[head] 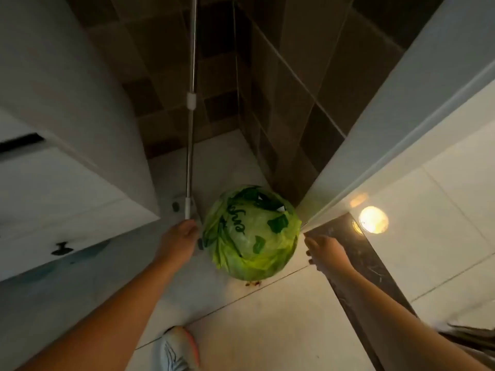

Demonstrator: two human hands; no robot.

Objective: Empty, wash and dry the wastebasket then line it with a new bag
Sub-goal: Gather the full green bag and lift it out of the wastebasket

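Fingers of left hand (180, 236) curl at the wastebasket (251, 232) rim, grip unclear; right hand (322, 250) fingers loosely bent, just beside it, holding nothing. Emptying step, I judge: next lift green bag (241, 245) w/ both hands. Cabinet (67, 156) left of basket, door frame (375, 145) right, mop pole (190, 145) behind: tight; room only toward person.

Single head-worn view, steeply downward onto the floor (267, 330); wide-angle, near, both forearms in frame.
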